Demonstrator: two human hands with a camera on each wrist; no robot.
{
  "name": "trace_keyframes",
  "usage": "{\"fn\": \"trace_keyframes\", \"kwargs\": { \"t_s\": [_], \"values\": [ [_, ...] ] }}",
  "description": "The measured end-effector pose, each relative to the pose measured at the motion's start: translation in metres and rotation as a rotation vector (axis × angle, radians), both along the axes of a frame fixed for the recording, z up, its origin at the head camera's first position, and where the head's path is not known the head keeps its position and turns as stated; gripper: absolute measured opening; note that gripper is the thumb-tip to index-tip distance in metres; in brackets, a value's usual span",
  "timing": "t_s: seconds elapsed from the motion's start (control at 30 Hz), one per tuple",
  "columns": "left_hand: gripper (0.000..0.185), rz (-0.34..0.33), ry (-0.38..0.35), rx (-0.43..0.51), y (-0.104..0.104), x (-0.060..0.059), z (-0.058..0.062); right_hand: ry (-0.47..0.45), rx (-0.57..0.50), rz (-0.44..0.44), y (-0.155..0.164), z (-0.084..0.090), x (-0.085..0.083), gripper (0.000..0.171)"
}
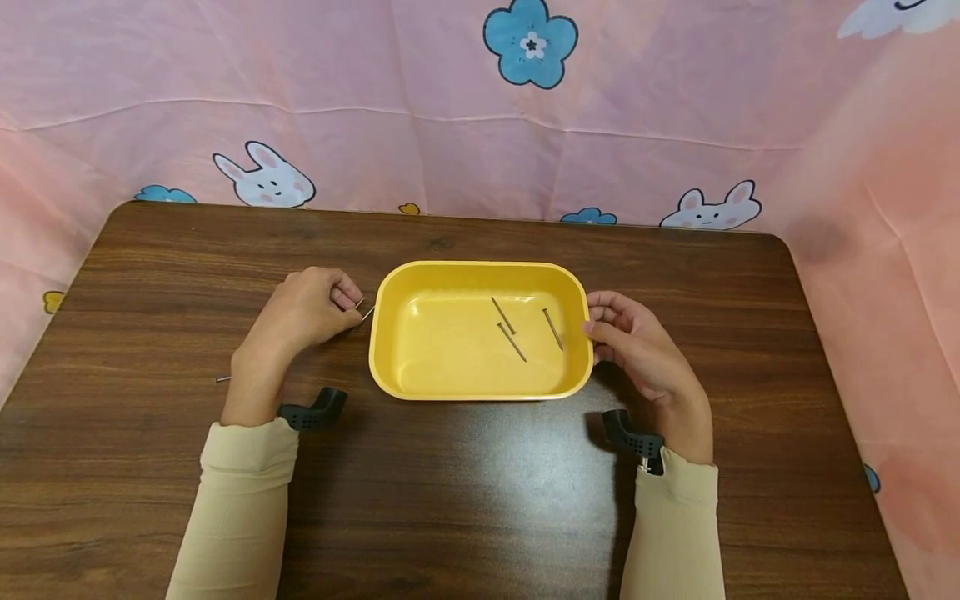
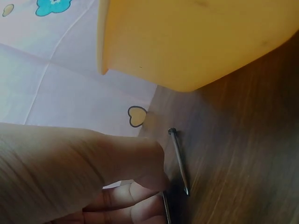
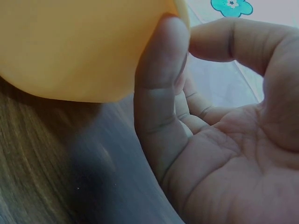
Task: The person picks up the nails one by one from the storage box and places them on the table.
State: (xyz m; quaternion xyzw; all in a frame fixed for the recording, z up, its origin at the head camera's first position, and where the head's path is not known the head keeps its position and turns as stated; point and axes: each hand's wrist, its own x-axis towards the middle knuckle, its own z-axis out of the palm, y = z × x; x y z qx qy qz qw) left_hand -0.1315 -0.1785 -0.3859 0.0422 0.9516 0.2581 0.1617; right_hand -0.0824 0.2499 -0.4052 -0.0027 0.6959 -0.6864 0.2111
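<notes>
The left hand [image 1: 303, 310] is seen just off the left wall of the shallow yellow plastic tray [image 1: 390, 367], its fingers curled and a thin grey steel nail [image 1: 365, 314] pinched at their tips. In the left wrist view a second loose nail [image 2: 180, 162] is shown lying flat on the dark wood-grain tabletop [image 1: 480, 500], just beside the pinched one [image 2: 166, 207] and close under the tray's outer wall [image 2: 196, 42].

On the other side, the right hand [image 1: 637, 346] is set against the tray's right rim: the thumb [image 3: 161, 88] is pressed to the outer wall [image 3: 79, 51] and the other fingers are curved over the edge, so the tray is held steady.

Inside the tray, three nails [image 1: 512, 342] are lying loose on the floor, toward its right half, apart from one another. One more small nail [image 1: 222, 378] is left on the table, well off to the left beside the left forearm.

The step in hand is judged to be the lifting of the pinched nail over the near rim. It would be done best with the pinch kept firm near the nail's middle, the neighbouring nail left undisturbed, and the tray kept braced by the right hand so it is not nudged.

Behind the table, a pink cloth printed with rabbits and flowers [image 1: 525, 125] is hung as a backdrop.
</notes>
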Motion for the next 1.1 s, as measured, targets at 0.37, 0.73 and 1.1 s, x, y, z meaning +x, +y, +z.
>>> {"fn": "trace_keyframes", "kwargs": {
  "t_s": [0.37, 0.73, 1.1],
  "values": [
    [0.018, -0.011, 0.004, -0.013, 0.001, -0.0028, -0.0003, 0.006, -0.009, -0.01, -0.0005, -0.0009, -0.0005, 0.03],
    [0.02, -0.032, -0.015, -0.021, 0.0018, -0.0022, -0.0005, 0.007, 0.008, 0.001, 0.0022, -0.0026, 0.0027, 0.032],
    [0.026, -0.05, -0.013, -0.027, 0.0012, 0.001, 0.0003, 0.017, 0.02, 0.004, -0.0001, -0.0032, -0.0006, 0.035]
  ]
}}
